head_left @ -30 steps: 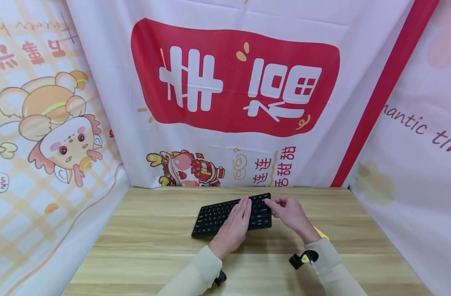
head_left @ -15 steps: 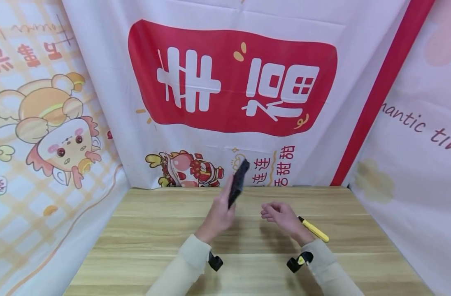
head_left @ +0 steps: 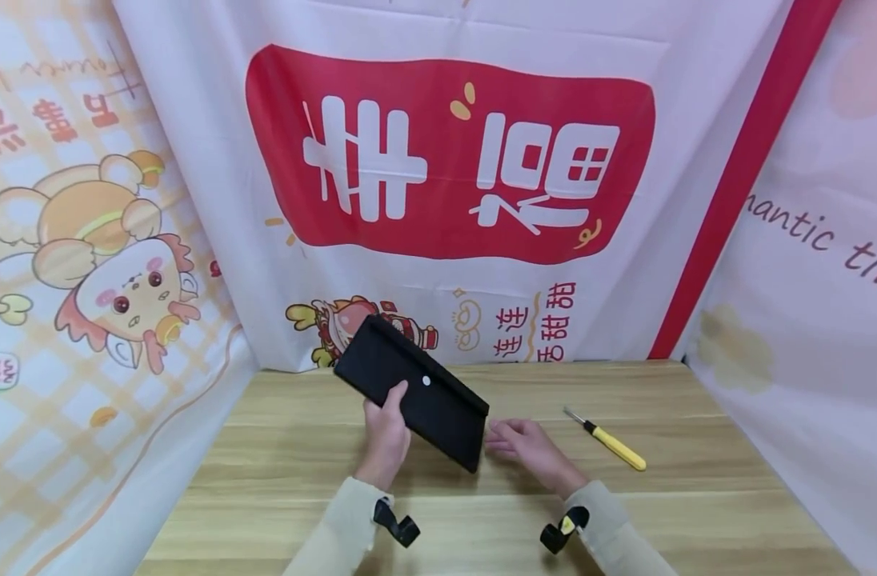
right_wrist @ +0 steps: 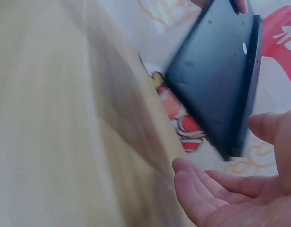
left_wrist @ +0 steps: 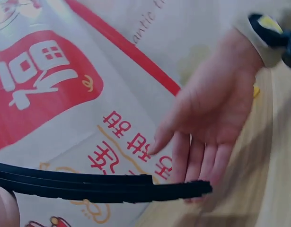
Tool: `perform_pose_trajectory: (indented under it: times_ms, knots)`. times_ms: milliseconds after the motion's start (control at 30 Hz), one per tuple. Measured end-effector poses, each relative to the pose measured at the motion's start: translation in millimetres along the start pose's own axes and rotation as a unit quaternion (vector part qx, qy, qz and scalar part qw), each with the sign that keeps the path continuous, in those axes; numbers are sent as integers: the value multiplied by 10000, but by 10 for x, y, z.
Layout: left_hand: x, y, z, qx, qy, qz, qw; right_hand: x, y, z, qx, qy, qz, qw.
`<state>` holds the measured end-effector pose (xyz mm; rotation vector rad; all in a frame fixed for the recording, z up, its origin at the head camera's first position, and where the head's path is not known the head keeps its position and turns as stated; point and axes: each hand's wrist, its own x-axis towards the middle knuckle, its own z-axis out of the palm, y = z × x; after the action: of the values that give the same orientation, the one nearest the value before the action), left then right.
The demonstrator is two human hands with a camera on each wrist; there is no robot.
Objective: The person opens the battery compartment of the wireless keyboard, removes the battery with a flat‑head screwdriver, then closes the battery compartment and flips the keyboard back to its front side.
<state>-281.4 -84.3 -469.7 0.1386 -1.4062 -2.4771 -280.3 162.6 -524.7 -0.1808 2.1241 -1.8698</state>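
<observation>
A black keyboard (head_left: 442,416) is held above the table, its plain underside with a small white round spot facing the head camera. My left hand (head_left: 386,440) grips it along the near long edge, thumb lying across the underside. My right hand (head_left: 528,448) is beside the keyboard's lower right end, fingers loosely extended. In the right wrist view the keyboard (right_wrist: 209,90) reaches toward the space between thumb and fingers of the right hand (right_wrist: 244,189), with nothing grasped. Edge-on, the keyboard (left_wrist: 102,187) partly covers the right fingertips in the left wrist view. Its keys are hidden.
A screwdriver-like tool (head_left: 614,448) with a yellow handle and thin metal tip lies on the wooden table (head_left: 287,464), right of my right hand. Printed cloth (head_left: 453,160) hangs behind the table and on both sides.
The keyboard has been lifted and turned over by the left hand, from keys showing to underside showing. The right hand let go of its end, dropped back, then came near it again.
</observation>
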Motion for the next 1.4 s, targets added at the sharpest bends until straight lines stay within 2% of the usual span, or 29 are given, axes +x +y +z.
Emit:
perform_pose_trajectory:
  times_ms: [100,200,333,433,533,667,767,867,933,1000,1033,1100,1200,1267,1400]
  knots:
    - [-34,-46,-57,-911,-13,-25,9958,-9,54,113,552,-200,139,9982]
    - [-57,-88,-102,-1239,-63,-39,9923,-9,100,212,1164,-354,200,9924]
    - [-73,-134,-153,-1406,-47,-189,9899,-38,117,290,1910,-516,200,9800]
    - [-53,-142,-187,-1458,-63,-307,9888,-64,106,291,2206,-479,180,9740]
    - [-21,-116,-219,-1503,-129,-378,9878,-73,72,249,2357,-206,188,9714]
    - [19,-38,-294,-1561,-227,-404,9867,-58,-18,135,2360,361,263,9707]
    - [62,56,-402,-1498,-236,-428,9875,-67,-111,-7,2200,435,242,9742]
    - [113,156,-539,-1081,-255,-479,9927,-102,-180,-178,1978,248,170,9798]
    - [142,198,-630,-635,-247,-539,9962,-138,-196,-287,1831,153,137,9829]
    - [156,226,-719,140,-252,-699,9971,-176,-198,-385,1636,203,194,9861]
    - [162,234,-759,535,-260,-781,9952,-192,-196,-427,1547,251,237,9874]
    - [166,244,-842,1452,-276,-915,9848,-220,-189,-501,1317,322,309,9903]
    - [164,252,-949,2601,-423,-1007,9594,-228,-177,-571,926,523,407,9935]
    - [155,239,-1006,3064,-528,-1075,9443,-231,-163,-600,592,711,471,9946]
    - [135,150,-1099,3554,-733,-1186,9243,-233,-104,-608,-333,1157,580,9910]
